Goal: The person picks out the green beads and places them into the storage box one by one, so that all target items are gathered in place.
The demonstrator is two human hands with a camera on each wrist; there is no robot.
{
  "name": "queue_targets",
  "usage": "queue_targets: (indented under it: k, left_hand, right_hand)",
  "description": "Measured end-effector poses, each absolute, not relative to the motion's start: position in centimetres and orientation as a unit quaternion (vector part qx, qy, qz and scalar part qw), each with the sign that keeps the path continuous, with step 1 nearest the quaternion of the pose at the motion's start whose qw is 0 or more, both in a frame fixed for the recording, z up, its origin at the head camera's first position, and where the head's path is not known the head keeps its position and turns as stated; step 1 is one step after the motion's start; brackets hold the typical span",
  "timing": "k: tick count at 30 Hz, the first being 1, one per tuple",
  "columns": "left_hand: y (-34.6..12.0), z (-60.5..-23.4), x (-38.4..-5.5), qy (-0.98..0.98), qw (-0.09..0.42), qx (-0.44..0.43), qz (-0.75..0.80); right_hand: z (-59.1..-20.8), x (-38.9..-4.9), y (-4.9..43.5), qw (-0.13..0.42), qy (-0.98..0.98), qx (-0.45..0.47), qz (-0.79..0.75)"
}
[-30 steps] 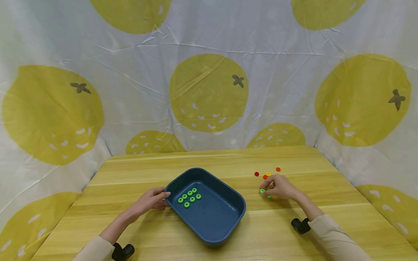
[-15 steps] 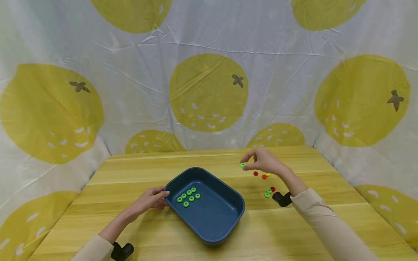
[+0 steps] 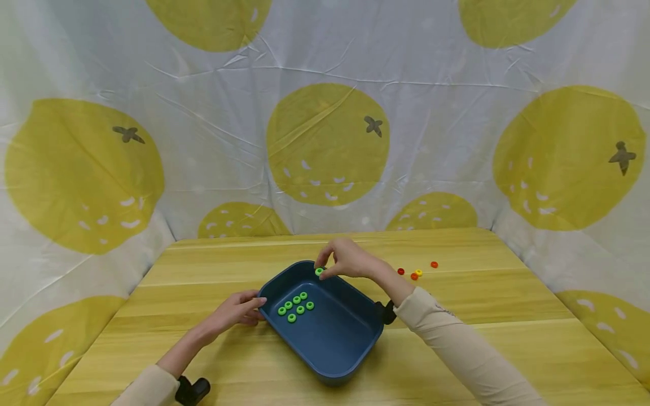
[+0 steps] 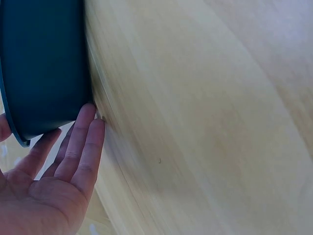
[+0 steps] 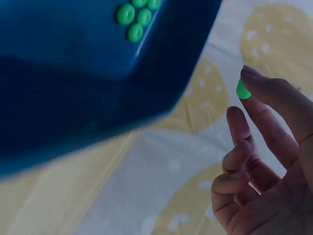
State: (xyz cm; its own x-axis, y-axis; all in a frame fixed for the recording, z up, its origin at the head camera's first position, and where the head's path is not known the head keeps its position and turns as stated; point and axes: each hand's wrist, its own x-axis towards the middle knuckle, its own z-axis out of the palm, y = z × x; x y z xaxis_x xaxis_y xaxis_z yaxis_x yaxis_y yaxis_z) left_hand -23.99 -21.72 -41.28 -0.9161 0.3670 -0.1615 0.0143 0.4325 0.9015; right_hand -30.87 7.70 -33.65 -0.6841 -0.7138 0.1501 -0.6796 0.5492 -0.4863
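Observation:
In the head view, a dark blue tray (image 3: pixel 350 361) lies angled on the table. Several green ring beads (image 3: pixel 300 310) lie inside, toward its left end. My left hand (image 3: pixel 229 317) holds the tray's left corner, thumb at the rim and fingers against the outer wall; the left wrist view shows these fingers (image 4: pixel 80 147) fairly straight along the wall. Over the tray's far rim, my right hand (image 3: pixel 350 259) pinches one green ring bead (image 3: pixel 319 272) between thumb and forefinger. The right wrist view shows this bead (image 5: pixel 242 90) partly covered by fingertips, with the other fingers loosely bent.
Right of the tray on the wooden table (image 3: pixel 472 293) lie a dark red bead (image 3: pixel 400 271), a yellow bead (image 3: pixel 418 273) and two orange beads, one nearer (image 3: pixel 414 276) and one farther (image 3: pixel 434 264). A lemon-print cloth (image 3: pixel 325 141) hangs around the back and sides.
My right hand has picked up a green ring bead from the table and carried it left to above the tray's far rim. My left hand stays at the tray's corner.

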Motion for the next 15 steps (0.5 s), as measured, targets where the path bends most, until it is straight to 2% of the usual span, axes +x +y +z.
queue_targets:
  k: [8,15]
  left_hand:
    - [-21.9,-41.0,-24.3,0.828,0.175,0.114,0.521]
    - [-21.8,-40.5,-24.3,0.825,0.184,0.11,0.522]
  right_hand:
    - [-36.2,-30.1,3.2,0.081,0.886,-0.417,-0.188]
    - [-38.0,-29.3,1.3,0.116,0.896,-0.404,-0.145]
